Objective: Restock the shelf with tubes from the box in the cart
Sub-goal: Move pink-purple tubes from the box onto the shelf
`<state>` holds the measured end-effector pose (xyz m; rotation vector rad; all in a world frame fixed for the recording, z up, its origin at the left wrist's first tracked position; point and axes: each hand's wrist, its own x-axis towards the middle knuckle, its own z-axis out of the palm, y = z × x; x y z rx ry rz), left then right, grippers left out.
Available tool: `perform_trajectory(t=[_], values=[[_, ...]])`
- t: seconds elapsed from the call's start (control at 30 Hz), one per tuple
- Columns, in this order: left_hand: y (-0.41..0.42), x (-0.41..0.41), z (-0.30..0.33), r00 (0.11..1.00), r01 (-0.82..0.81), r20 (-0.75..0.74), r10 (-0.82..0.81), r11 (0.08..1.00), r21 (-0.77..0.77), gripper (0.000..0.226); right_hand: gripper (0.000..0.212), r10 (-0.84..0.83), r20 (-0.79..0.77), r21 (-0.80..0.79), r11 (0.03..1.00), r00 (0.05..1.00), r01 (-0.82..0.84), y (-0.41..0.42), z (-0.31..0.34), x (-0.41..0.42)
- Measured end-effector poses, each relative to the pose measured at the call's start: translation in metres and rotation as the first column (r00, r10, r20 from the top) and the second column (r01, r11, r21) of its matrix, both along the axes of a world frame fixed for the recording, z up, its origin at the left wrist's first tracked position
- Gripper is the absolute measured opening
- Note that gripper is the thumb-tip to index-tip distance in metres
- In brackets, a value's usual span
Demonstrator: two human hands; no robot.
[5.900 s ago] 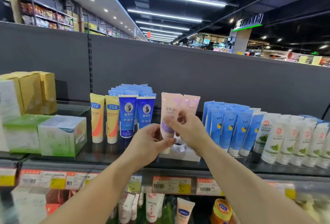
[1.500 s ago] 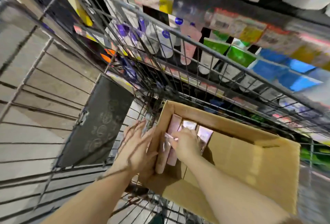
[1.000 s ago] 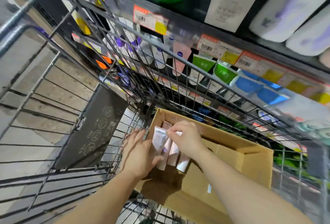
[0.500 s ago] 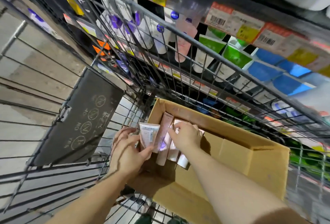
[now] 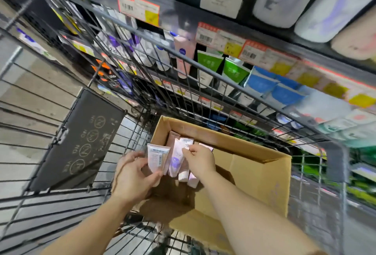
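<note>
— Since half a second ago the left hand (image 5: 134, 175) has lifted its tube (image 5: 157, 158) a little clear of the box's near left wall, and the right hand (image 5: 200, 162) has gone from lying over the bundle to pinching the top edge of the next tube.

— What has each hand got?

— Left fingers and thumb are curled round the white-backed tube, barcode side up, crimped end pointing away from the person, cap end hidden in the palm. Right thumb and forefinger nip the crimp of a pink tube (image 5: 177, 159) just beside it.

— And the rest of the stock?

— A few more pink tubes (image 5: 186, 175) stand leaning in the near left corner of the cardboard box (image 5: 254, 169), which sits in the wire cart (image 5: 154, 55). Their long axes run up and away, roughly parallel to the held one.

— So the next move?

— I'd judge the right hand draws its tube out along that axis, upward. It's the nearer hand; the left is already full. The shelf (image 5: 223, 22) lies up and ahead, past the cart's far rim
</note>
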<state>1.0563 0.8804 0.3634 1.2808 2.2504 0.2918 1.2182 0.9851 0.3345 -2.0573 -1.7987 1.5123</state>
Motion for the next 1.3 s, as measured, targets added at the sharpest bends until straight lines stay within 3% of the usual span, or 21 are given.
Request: perform_trajectory(t=[0.1, 0.47, 0.57, 0.73, 0.9, 1.0, 1.1, 1.3], values=[[0.007, 0.005, 0.033, 0.998, 0.066, 0.007, -0.066, 0.997, -0.036, 0.043, 0.017, -0.078, -0.088, 0.032, 0.996, 0.993, 0.081, -0.008, 0.051, 0.016], [0.075, 0.101, 0.200, 0.896, 0.248, 0.318, -0.311, 0.943, 0.224, 0.015, 0.024, -0.239, -0.096, 0.356, 0.898, 0.966, 0.257, -0.015, 0.243, 0.147], [0.093, 0.163, 0.250, 0.831, 0.318, 0.341, -0.440, 0.878, 0.358, 0.012, 0.023, -0.296, -0.089, 0.468, 0.830, 0.951, 0.302, -0.018, 0.287, 0.205], [0.100, 0.292, 0.313, 0.723, 0.306, 0.479, -0.498, 0.852, 0.424, 0.010, 0.032, -0.431, -0.244, 0.574, 0.658, 0.869, 0.487, -0.034, 0.347, 0.324], [0.076, 0.449, 0.356, 0.453, 0.209, 0.794, -0.406, 0.914, 0.348, 0.029, 0.027, -0.504, -0.300, 0.602, 0.559, 0.810, 0.570, -0.072, 0.395, 0.477], [0.055, 0.541, 0.369, 0.428, 0.277, 0.758, -0.493, 0.870, 0.409, 0.034, 0.029, -0.534, -0.235, 0.678, 0.509, 0.812, 0.530, -0.100, 0.423, 0.565], [0.045, 0.618, 0.382, 0.418, 0.276, 0.725, -0.547, 0.837, 0.473, 0.054, 0.034, -0.579, -0.204, 0.717, 0.461, 0.789, 0.523, -0.121, 0.448, 0.642], [0.058, 0.716, 0.418, 0.404, 0.267, 0.657, -0.636, 0.769, 0.580, 0.040, 0.033, -0.629, -0.238, 0.764, 0.349, 0.740, 0.542, -0.123, 0.485, 0.745]])
